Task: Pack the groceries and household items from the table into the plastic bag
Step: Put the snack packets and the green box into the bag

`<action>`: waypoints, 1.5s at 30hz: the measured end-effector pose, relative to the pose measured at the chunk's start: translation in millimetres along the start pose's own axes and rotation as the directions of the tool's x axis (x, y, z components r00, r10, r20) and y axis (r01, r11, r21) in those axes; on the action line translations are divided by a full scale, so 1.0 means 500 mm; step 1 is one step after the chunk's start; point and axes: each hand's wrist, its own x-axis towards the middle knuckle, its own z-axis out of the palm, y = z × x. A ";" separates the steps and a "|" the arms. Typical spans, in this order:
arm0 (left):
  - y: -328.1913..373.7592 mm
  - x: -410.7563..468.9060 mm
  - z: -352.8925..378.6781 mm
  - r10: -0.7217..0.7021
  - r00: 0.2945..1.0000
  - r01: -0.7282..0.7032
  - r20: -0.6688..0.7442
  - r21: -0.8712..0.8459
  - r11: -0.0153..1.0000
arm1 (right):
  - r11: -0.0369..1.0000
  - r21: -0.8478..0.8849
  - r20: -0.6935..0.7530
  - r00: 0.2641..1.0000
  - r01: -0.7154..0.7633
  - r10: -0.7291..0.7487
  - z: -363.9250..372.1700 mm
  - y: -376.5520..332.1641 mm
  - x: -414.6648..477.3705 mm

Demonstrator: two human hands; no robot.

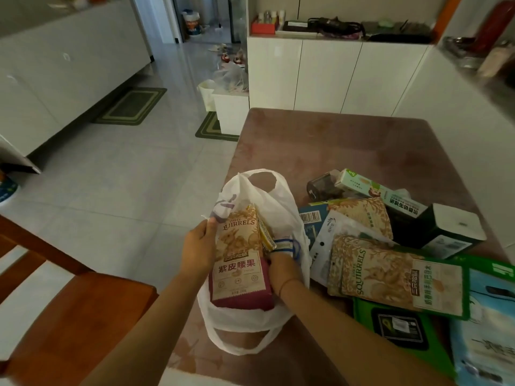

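Standing at the near left corner of the reddish table [348, 140], a white plastic bag [274, 210] serves as the landmark for everything else. Left of the bag, off the table edge, a wooden chair [72, 310] shows over the pale tiled floor. Against the bag's left side, the left hand [198, 253] grips the bag's rim together with the edge of a tan and maroon Three Squirrels nut pouch [239, 263], thumb on the front of the pouch. That pouch stands upright in the bag's mouth, its lower part inside and its top sticking out. At the bag's right side, the right hand [281, 267] is closed around a small blue-and-white packet [287, 243], held in the bag's opening just beside a thin yellow packet [266, 235] wedged behind the pouch. Right of the bag, a heap of goods lies on the table: a second Three Squirrels pouch [390, 274] flat on top, a white hanging pack [334, 235] under it, and a dark green box with a white top [448, 229] farther right. Beyond the heap, a long green-and-white box [376, 190] rests tilted across a dark jar [322, 186]. Nearest the camera and right of the bag lie a flat green pack [398, 327] and a pale blue pack [487, 330].
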 end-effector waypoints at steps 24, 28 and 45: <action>-0.031 0.002 0.001 -0.007 1.000 0.009 -0.029 0.077 0.997 | 0.919 0.246 -0.499 0.853 0.309 -0.153 -0.226 0.076 0.044; -0.033 0.003 0.005 -0.005 1.000 0.008 -0.030 0.108 0.994 | 0.973 -0.209 -0.392 0.903 0.097 -0.174 -0.301 0.184 0.026; -0.020 -0.012 0.013 0.008 0.997 -0.003 -0.071 0.070 0.998 | 0.919 -0.392 -0.199 0.971 0.046 -0.133 -0.421 0.278 -0.015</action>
